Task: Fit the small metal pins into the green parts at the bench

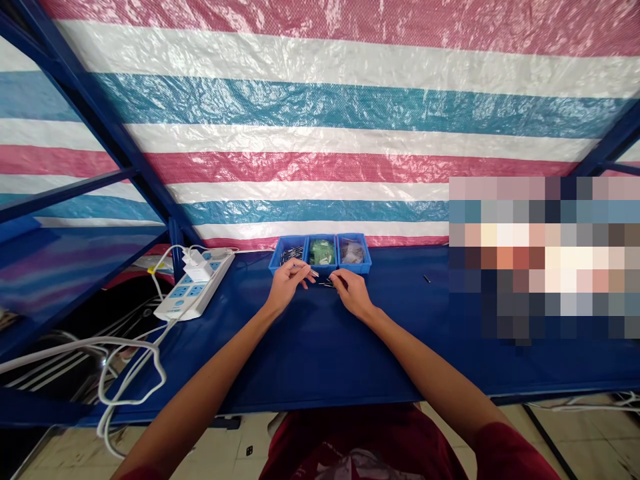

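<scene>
My left hand (289, 285) is just in front of the left blue bin, its thumb and fingers pinched together. Something small and pale seems to show at the fingertips, too small to name. Across from it, my right hand (351, 291) is closed in a pinch, fingertips low over the table; what they hold, if anything, is hidden. Between the hands lie a few thin metal pieces (327, 285). Behind them stand three blue bins side by side: the left bin (274, 264) has many thin metal pieces, the middle bin (321, 270) green and pale pieces, the right bin (355, 269) a clear plastic bag.
A white power strip (215, 283) with a plugged-in white adapter (198, 267) lies on the left, its cables (161, 373) looping over the table edge. A small dark rod (427, 279) lies to the right. Blurred blocks cover the far right. A striped sheet (320, 160) hangs behind.
</scene>
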`<action>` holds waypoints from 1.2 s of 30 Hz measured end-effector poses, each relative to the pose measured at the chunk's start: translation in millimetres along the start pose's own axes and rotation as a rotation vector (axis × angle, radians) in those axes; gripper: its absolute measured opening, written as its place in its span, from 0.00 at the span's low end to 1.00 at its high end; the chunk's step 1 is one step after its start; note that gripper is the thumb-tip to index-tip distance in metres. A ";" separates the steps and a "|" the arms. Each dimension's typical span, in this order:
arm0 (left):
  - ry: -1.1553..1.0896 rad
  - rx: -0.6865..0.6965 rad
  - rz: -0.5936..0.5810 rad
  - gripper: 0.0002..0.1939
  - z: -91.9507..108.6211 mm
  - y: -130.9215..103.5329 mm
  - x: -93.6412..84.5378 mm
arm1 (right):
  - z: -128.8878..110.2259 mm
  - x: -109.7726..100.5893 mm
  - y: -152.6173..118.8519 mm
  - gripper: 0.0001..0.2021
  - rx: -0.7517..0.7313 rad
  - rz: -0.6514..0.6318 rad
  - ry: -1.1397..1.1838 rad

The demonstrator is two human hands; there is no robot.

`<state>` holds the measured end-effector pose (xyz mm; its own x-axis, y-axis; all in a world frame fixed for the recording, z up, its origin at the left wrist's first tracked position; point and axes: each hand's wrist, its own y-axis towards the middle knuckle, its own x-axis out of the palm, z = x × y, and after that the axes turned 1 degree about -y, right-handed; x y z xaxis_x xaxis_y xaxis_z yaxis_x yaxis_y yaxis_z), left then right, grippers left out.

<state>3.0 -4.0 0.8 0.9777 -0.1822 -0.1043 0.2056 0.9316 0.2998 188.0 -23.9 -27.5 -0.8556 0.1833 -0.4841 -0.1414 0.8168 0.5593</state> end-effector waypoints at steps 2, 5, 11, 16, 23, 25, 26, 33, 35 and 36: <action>0.009 -0.009 -0.019 0.18 -2.5 1.8 -1.8 | 0.4 0.4 -0.1 0.16 -0.002 0.004 0.004; 0.085 -0.009 -0.075 0.19 -6.3 2.4 -3.4 | 1.5 1.1 -0.6 0.16 -0.002 0.006 0.009; 0.315 0.026 -0.168 0.17 -9.5 -2.1 -3.3 | 3.0 0.8 -0.9 0.16 -0.001 0.025 0.008; 0.195 -0.042 -0.161 0.24 -8.9 -2.0 -3.0 | 4.0 1.3 -1.5 0.14 -0.029 0.027 0.017; 0.090 -0.125 -0.161 0.35 -3.5 -2.8 -1.7 | 5.1 2.7 -3.2 0.13 -0.101 -0.012 0.022; 0.070 -0.121 -0.155 0.38 -1.5 -3.2 -0.5 | 5.5 2.5 -3.0 0.13 -0.114 0.000 0.021; 0.060 -0.116 -0.157 0.39 -0.2 -3.3 0.0 | 5.7 2.3 -2.8 0.13 -0.118 0.012 0.023; -0.037 -0.117 -0.262 0.42 9.8 -5.6 1.9 | 5.0 2.4 -2.6 0.12 -0.134 -0.025 0.059; -0.047 -0.124 -0.292 0.42 9.4 -6.5 1.6 | 4.1 3.3 -2.9 0.12 -0.154 -0.060 0.083; -0.053 -0.125 -0.308 0.42 8.4 -6.7 1.4 | 3.8 3.8 -3.0 0.12 -0.163 -0.075 0.094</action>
<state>3.3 -13.1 6.6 0.8719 -0.4743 -0.1217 0.4882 0.8609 0.1431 187.0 -23.5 -33.5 -0.8813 0.0670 -0.4678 -0.2787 0.7256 0.6292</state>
